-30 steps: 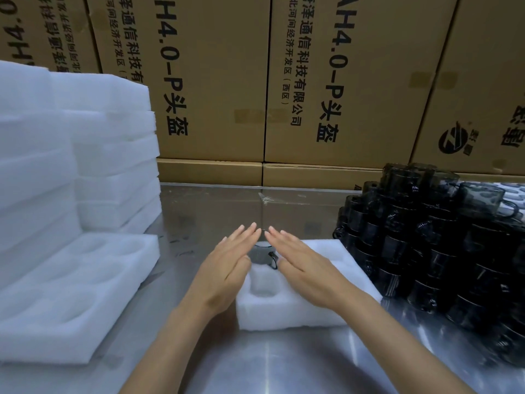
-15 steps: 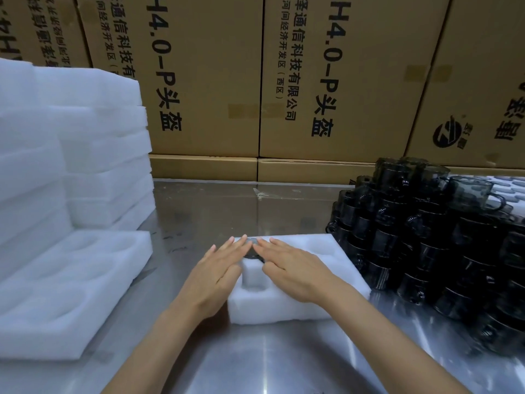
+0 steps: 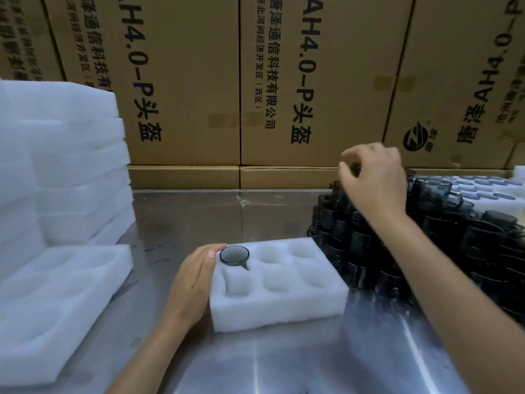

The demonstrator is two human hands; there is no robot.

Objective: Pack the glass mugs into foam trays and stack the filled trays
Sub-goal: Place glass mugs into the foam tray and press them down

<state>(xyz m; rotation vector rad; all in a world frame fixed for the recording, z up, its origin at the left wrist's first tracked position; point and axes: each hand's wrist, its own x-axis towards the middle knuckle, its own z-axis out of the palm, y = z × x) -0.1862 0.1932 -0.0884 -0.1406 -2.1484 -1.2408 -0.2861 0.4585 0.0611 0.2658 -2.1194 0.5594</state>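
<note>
- One dark smoked-glass mug (image 3: 234, 255) sits upright in the far-left pocket of the white six-pocket foam tray (image 3: 279, 308), its handle pointing towards the near side. The other five pockets are unfilled.
- The tray lies flat on the brushed steel table (image 3: 255, 362), just beside the heaped pile of dark glass mugs (image 3: 443, 251) on the right.
- The left hand (image 3: 193, 282) rests against the tray's left edge, fingers straight and pressed together, fingertips just beside the seated mug. It grips nothing; in my judgement it is steadying the tray.
- The right hand (image 3: 375, 177) hovers over the top of the pile, fingers curled, thumb and forefinger apart as if closing on a rim. It appears to hold nothing; contact with a mug cannot be confirmed.
- Step in hand, as judged: fetching the second mug; filling is barely begun and no stacking is due.
- Next move calls for lifting one mug cleanly off the heap without disturbing its neighbours, then setting it upright in a vacant pocket.
- Surroundings: a stack of white foam trays (image 3: 65, 166) at left, with an empty foam tray (image 3: 56, 308) in front of it; brown printed cardboard cartons (image 3: 181, 81) behind.
</note>
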